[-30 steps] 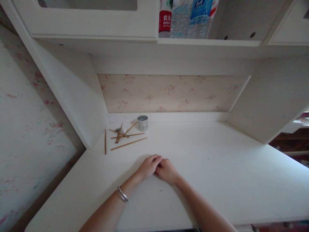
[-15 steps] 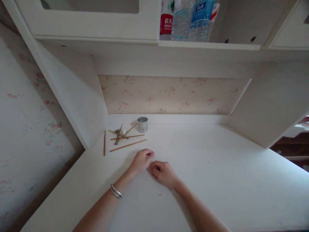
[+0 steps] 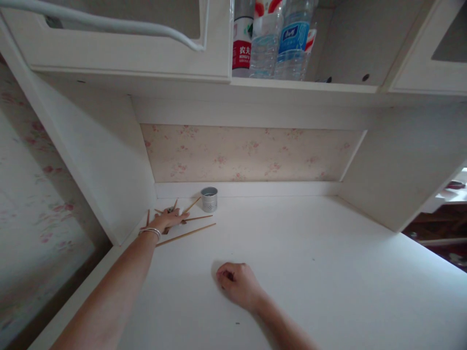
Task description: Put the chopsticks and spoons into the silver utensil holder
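My left hand (image 3: 170,219), with silver bangles at the wrist, reaches over a crossed pile of thin wooden sticks (image 3: 192,204) at the desk's back left. Its fingers are spread over the pile and hide most of it, including something white beneath. One longer wooden stick (image 3: 188,235) lies in front of the pile, and a reddish-brown stick (image 3: 148,217) is partly visible beside the wrist. Just right of the pile stands a small silver metal cup (image 3: 209,200). My right hand (image 3: 239,286) rests on the desk in a loose fist, with nothing visible in it.
A white desk (image 3: 292,272) spreads beneath both hands, with a small dark speck near the front. White side panels (image 3: 105,150) and an overhead cabinet (image 3: 127,53) enclose the back. Plastic bottles (image 3: 292,43) stand on the open shelf above.
My left hand has moved from beside the right hand, forward and left onto the stick pile, its fingers opening. The right hand stays curled on the desk. The view has shifted slightly.
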A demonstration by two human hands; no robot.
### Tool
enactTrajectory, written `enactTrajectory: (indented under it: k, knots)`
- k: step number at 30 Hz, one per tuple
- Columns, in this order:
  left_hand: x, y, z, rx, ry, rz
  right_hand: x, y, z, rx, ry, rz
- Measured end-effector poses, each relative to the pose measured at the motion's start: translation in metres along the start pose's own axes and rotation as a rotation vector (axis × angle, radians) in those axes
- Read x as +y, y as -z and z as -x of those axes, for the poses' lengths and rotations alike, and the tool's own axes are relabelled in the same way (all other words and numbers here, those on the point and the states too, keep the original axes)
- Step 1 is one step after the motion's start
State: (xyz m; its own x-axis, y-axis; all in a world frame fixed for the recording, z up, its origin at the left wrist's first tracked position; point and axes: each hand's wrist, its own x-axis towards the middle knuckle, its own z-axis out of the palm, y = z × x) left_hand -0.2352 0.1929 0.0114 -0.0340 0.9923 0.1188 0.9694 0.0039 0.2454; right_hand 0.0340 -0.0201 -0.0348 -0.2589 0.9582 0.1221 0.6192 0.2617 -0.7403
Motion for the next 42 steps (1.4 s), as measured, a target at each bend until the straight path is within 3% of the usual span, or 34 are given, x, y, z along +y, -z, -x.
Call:
enactTrajectory:
  k: [6, 15, 24, 29, 33, 39, 42]
  knots:
    - [0.008, -0.008, 0.007, -0.222, 0.037, 0.002, -0.002, 0.001, -0.001, -0.008, -0.006, 0.025]
    - [0.029, -0.031, 0.028, -0.322, 0.052, 0.009, -0.005, 0.004, 0.002, -0.008, 0.008, 0.047]
    - [0.010, -0.027, 0.082, -0.297, 0.025, -0.040, -0.004, 0.002, 0.001, 0.002, -0.001, 0.012]
    - [-0.004, -0.024, 0.123, -0.266, -0.041, -0.054, 0.003, 0.000, -0.005, -0.060, -0.047, -0.163]
    - [-0.005, -0.020, 0.145, -0.226, -0.044, -0.065, 0.000, 0.011, -0.040, -0.064, -0.139, -0.202]
    - [0.007, -0.012, 0.155, -0.192, -0.048, -0.088, -0.020, 0.045, -0.143, 0.046, -0.135, 0.022]
    - [0.010, -0.013, 0.159, -0.153, -0.067, -0.088, -0.028, 0.050, -0.187, 0.074, -0.143, 0.173]
